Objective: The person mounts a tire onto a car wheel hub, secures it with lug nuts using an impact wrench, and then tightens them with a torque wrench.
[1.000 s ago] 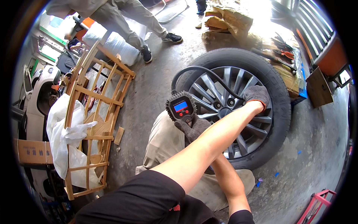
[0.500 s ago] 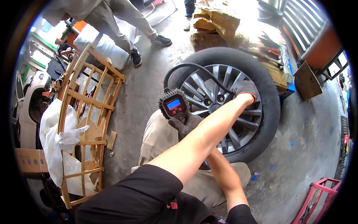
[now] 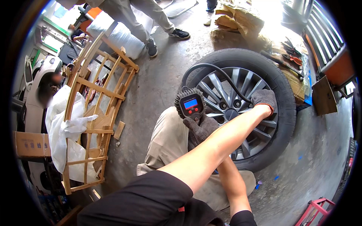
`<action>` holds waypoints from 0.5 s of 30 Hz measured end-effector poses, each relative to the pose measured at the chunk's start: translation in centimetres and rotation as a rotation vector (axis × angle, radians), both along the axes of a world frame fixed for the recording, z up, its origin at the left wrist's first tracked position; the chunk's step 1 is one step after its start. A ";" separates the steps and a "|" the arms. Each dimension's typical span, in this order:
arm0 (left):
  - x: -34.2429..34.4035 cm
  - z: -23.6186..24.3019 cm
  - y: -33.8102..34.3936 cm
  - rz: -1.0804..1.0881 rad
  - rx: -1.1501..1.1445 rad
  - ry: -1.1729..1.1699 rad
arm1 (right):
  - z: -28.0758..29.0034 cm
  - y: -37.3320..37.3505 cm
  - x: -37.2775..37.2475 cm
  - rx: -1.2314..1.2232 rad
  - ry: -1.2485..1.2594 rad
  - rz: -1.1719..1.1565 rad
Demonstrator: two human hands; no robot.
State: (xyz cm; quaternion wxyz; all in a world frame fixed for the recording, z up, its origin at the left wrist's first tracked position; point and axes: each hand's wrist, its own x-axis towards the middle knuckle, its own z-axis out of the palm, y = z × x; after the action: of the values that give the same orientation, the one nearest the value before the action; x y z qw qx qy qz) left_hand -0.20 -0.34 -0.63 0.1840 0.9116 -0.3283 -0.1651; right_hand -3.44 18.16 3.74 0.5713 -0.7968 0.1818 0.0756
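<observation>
My left hand (image 3: 262,98), in a grey knit glove with an orange cuff, reaches across my other arm to the wheel's rim, closed on the end of the black hose (image 3: 236,89). My right hand (image 3: 200,130), also gloved, grips a digital inflator gauge (image 3: 190,105) with a ribbed black housing, lit blue screen and red buttons. The hose loops up from the gauge and down to my left hand. Beneath both lies a tyre (image 3: 282,126) on a silver multi-spoke alloy wheel (image 3: 247,81), beside my bent leg (image 3: 160,141).
A wooden crate frame (image 3: 100,94) with white wrapping stands left. A person's legs (image 3: 147,22) are at top. Torn cardboard (image 3: 237,24), pliers and wrenches (image 3: 292,58) sit behind the tyre. A pink metal frame (image 3: 315,209) is bottom right; car parts (image 3: 52,67) line the far left.
The view has shifted slightly, left and then back right. My two hands keep their grips on the gauge and hose end, with no clear movement against the wheel.
</observation>
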 end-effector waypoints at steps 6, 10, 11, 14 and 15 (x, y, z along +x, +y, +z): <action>0.1 -0.7 -0.6 -0.008 -0.014 -0.017 | 0.7 0.1 -0.5 0.014 -0.047 -0.012; 0.0 -0.7 -0.4 -0.012 0.000 -0.039 | 1.2 0.2 -0.5 0.033 0.011 0.006; -0.1 -0.8 -0.3 -0.012 0.007 -0.039 | 0.9 0.5 -0.6 0.037 -0.034 -0.016; -0.2 -0.7 0.0 -0.033 0.004 -0.046 | 0.4 1.3 -1.0 0.036 -0.129 -0.075; -0.4 -0.4 -0.1 -0.040 0.005 -0.044 | 0.7 1.2 -1.1 0.027 -0.133 -0.088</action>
State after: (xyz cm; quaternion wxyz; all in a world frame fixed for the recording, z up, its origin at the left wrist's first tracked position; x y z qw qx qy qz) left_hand -0.59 -0.48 -1.00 0.1714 0.9087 -0.3499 -0.1496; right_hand -4.57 19.34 4.46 0.5956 -0.7835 0.1773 -0.0004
